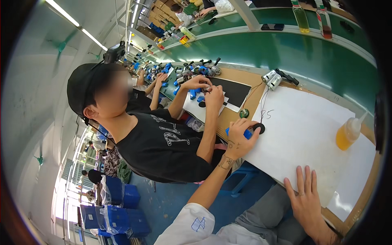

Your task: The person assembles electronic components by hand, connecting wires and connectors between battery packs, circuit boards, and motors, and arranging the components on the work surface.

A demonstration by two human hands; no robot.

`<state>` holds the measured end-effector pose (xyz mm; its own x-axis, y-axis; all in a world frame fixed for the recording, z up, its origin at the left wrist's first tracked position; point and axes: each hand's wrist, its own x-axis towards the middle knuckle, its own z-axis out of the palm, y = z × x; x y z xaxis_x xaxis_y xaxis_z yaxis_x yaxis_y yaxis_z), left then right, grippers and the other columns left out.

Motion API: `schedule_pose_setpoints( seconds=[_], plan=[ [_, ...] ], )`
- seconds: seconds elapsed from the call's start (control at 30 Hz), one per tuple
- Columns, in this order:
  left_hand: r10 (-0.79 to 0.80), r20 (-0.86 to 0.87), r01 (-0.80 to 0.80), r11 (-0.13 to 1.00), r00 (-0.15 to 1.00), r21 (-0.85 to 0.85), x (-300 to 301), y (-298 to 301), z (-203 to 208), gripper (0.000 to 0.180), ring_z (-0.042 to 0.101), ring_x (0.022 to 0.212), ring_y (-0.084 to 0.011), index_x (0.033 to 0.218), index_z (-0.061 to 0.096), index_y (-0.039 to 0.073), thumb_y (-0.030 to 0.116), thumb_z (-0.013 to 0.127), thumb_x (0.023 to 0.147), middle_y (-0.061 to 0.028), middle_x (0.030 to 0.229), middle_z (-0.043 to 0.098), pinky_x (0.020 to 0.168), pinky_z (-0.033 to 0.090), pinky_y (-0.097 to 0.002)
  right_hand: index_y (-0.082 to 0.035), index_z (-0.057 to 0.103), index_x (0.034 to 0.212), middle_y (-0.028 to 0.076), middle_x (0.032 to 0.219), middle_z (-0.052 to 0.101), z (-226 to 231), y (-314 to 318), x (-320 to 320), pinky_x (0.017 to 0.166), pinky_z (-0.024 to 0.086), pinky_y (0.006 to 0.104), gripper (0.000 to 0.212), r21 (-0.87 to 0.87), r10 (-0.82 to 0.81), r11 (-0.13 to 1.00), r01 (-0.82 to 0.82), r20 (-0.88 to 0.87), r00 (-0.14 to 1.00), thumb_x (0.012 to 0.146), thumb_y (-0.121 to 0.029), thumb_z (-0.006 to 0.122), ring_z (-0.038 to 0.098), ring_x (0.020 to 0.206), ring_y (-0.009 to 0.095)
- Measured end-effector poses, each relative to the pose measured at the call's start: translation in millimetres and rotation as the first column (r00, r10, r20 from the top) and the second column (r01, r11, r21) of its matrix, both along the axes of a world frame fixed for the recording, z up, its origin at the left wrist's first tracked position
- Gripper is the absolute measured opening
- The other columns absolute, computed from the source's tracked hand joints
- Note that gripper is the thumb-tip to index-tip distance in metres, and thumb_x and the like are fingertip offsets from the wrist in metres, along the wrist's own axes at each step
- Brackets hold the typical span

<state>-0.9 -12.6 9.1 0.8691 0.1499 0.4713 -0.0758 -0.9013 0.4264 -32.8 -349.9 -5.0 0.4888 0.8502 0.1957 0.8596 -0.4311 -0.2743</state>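
Left grip (241,141), blue piece (248,134) sideways (disc (259,129) rightward)

On the large white paper sheet (302,139) stand dark handwritten figures (266,114). The co-worker's black short-sleeved T-shirt (149,153) carries white lettering (173,136); the person's white fabric left sleeve (183,220) bears a blue outlined emblem (199,223). Labels on the clear bottles (302,22) are too small for reading.

Blue block (247,134), held in left hand (239,141), mostly covered by grip; blue shows between thumb and fingers, also past hand's outer side, probably same block, though hand hides middle. Black disc (260,128), round, at thumb tip, just right of block. Thin dark wires (261,108) run from disc, away beyond grip.
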Motion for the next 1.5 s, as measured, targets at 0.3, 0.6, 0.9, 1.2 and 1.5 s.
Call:
schedule_pose_setpoints(
  seconds=[0.3, 0.6, 0.9, 1.2, 1.5],
  plan=[
    [0.010, -0.020, -0.010, 1.000, 1.000, 0.004, 0.0, -2.6, 2.7, 0.020, 0.063, 0.090, -0.0223, 0.101, 0.075, 0.009, 0.017, 0.079, 0.083, -0.0046, 0.094, 0.070, 0.085, 0.039, -0.0361, -0.004, 0.056, 0.143, 0.040, 0.157, 0.031, 2.3, -4.7, 3.3, 0.119, 0.023, 0.0736, 0.063, -0.059, 0.049, 0.997, -0.049, -0.005, 0.999, 0.080, -0.005, 0.065, 0.029, 0.145, 0.063],
    [-0.002, 0.040, 0.003, 1.000, 0.999, -0.030, 5.5, -4.2, 2.2, 0.017, 0.064, 0.095, -0.0244, 0.098, 0.074, 0.008, 0.020, 0.077, 0.086, -0.0056, 0.097, 0.071, 0.086, 0.040, -0.0386, -0.011, 0.044, 0.156, 0.032, 0.161, 0.034, 26.4, -8.3, 8.0, 0.121, 0.031, 0.0619, 0.055, -0.147, 0.054, 0.988, -0.038, 0.104, 0.993, 0.101, -0.009, 0.046, 0.036, 0.147, 0.052],
    [-0.009, 0.073, 0.012, 0.999, 0.997, -0.047, -5.0, -0.4, -9.4, 0.017, 0.064, 0.095, -0.0246, 0.097, 0.074, 0.010, 0.023, 0.076, 0.087, -0.0054, 0.096, 0.070, 0.086, 0.040, -0.0389, -0.011, 0.036, 0.162, 0.032, 0.165, 0.027, 12.7, -7.9, -4.9, 0.126, 0.020, 0.0605, 0.060, -0.160, 0.042, 0.987, -0.031, 0.066, 0.997, 0.105, -0.030, 0.039, 0.027, 0.152, 0.052],
    [-0.009, 0.050, 0.013, 0.996, 0.999, -0.090, -7.0, -0.8, -7.1, 0.017, 0.063, 0.095, -0.0246, 0.097, 0.073, 0.010, 0.024, 0.076, 0.087, -0.0055, 0.096, 0.069, 0.088, 0.039, -0.0393, -0.008, 0.034, 0.162, 0.034, 0.165, 0.025, 25.9, -8.1, -7.0, 0.126, 0.019, 0.0623, 0.064, -0.179, 0.055, 0.983, -0.046, 0.044, 0.998, 0.103, -0.030, 0.042, 0.023, 0.152, 0.055],
    [0.078, 0.030, -0.078, 0.997, 0.997, 0.006, -14.3, 9.0, 3.2, 0.021, 0.067, 0.093, -0.0238, 0.098, 0.076, 0.010, 0.025, 0.079, 0.083, -0.0052, 0.094, 0.072, 0.083, 0.042, -0.0390, -0.006, 0.055, 0.144, 0.041, 0.157, 0.029, 21.4, 4.1, -3.6, 0.119, 0.022, 0.0745, 0.074, -0.097, 0.065, 0.993, -0.067, -0.023, 0.998, 0.072, -0.011, 0.074, 0.028, 0.145, 0.064]
  ],
)
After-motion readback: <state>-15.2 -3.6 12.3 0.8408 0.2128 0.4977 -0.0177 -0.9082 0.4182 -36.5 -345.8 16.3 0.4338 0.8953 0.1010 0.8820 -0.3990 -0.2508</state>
